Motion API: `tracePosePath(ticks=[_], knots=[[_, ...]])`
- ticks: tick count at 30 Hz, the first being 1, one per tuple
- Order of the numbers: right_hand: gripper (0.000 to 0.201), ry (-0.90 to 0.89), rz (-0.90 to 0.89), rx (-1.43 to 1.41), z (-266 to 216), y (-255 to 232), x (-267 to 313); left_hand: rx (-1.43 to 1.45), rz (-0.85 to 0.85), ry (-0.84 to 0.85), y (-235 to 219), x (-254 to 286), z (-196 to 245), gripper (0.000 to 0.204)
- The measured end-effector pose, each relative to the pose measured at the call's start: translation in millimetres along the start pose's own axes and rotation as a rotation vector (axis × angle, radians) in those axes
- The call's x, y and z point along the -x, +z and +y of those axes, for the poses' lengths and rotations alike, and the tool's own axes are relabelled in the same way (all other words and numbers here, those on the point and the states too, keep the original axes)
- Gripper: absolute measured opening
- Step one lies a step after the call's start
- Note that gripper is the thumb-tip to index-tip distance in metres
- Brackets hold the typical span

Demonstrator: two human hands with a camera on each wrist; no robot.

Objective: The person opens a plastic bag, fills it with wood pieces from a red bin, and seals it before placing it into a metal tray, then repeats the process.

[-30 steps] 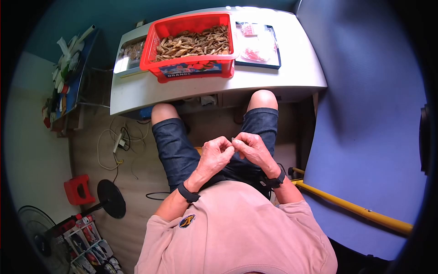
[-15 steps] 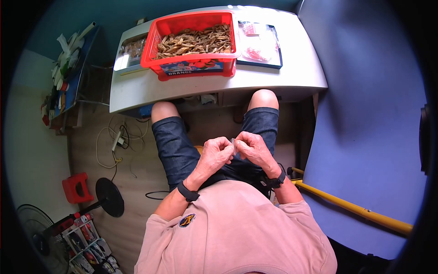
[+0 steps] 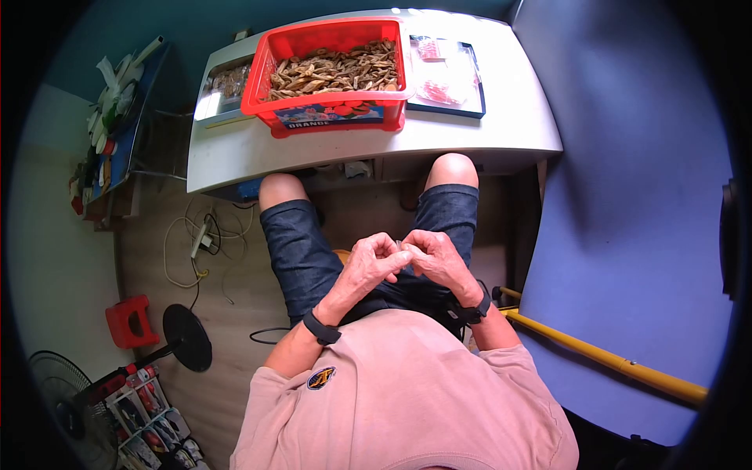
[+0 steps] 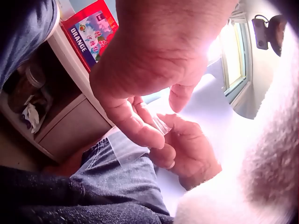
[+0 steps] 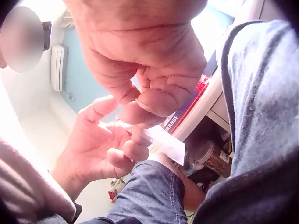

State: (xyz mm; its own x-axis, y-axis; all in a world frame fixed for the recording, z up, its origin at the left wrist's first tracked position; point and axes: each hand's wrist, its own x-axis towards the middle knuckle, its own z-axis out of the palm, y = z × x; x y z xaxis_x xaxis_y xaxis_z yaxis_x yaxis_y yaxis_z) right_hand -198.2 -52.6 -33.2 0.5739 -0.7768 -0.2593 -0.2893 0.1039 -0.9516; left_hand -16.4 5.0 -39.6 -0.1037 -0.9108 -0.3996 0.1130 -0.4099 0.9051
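Both hands meet over the person's lap, fingertips close together. A small, thin clear plastic bag [image 4: 122, 148] is between them; in the right wrist view the bag [image 5: 169, 145] hangs as a pale flat sheet below the fingers. The left hand [image 3: 366, 266] holds it with curled fingers, its thumb reaching across toward the other hand. The right hand [image 3: 439, 260] pinches the bag between thumb and bent index finger, and its fingertips hide part of it. In the left wrist view, creased film shows right at the right hand's [image 4: 192, 150] fingertips.
On the white table [image 3: 329, 153] stands a red basket [image 3: 325, 100] full of dried brown pieces. A dark-edged tray [image 3: 445, 111] with red-printed packets lies to its right, another tray [image 3: 224, 92] to its left. A yellow pole [image 3: 611, 359] is at right; cables [image 3: 202, 243] lie on the floor.
The film showed more between the fingertips half a second ago. Now the left thumb has stretched rightward to the right hand, and the fingers cover most of the film in the head view.
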Motion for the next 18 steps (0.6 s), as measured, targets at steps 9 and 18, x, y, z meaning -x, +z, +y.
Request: tracePosePath(ticks=[9, 18], knots=[[0.023, 0.081, -0.157, -0.222, 9.8, -3.6, -1.2, 0.123, -0.119, -0.030, -1.4, 0.9, -6.5, 0.036], [0.021, 0.091, -0.116, -0.217, 6.2, 1.6, -0.2, 0.025, -0.106, 0.010, -6.0, 1.4, -17.6, 0.014]])
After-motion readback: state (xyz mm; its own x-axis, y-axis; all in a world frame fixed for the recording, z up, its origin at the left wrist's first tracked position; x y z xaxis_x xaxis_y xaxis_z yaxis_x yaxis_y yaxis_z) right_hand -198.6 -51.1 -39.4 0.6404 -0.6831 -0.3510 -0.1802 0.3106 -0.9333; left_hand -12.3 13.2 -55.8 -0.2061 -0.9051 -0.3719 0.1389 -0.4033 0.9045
